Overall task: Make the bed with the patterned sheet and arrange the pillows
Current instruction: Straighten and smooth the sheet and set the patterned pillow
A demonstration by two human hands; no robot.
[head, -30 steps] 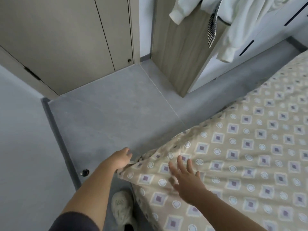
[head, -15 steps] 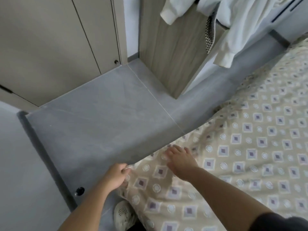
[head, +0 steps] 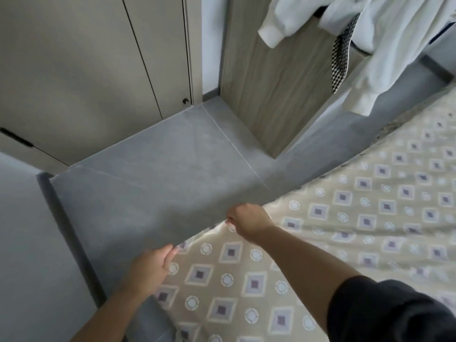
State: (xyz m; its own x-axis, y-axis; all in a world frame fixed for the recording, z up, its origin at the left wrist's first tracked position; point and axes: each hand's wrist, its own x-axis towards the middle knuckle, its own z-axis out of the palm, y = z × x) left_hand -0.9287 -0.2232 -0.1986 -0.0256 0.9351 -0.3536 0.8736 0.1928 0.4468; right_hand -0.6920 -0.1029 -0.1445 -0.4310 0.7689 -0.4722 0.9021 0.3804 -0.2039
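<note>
The patterned sheet [head: 345, 230], beige with purple squares and white rings, covers the bed across the lower right. My left hand [head: 150, 270] pinches the sheet's edge near its corner at the lower middle. My right hand [head: 249, 218] grips the same edge a little farther along and higher, with the cloth lifted and stretched between the two hands. No pillows are in view.
Grey tiled floor [head: 160, 181] lies beyond the bed. Beige wardrobe doors [head: 86, 70] stand at the back left. A wood-grain panel [head: 271, 82] rises at the back centre, white clothes [head: 382, 45] draped over it. A grey wall [head: 24, 243] runs along the left.
My right hand went from lying flat on the sheet to gripping its edge. Both hands have lifted the edge and pulled it taut, and the shoe by the bed corner is now hidden.
</note>
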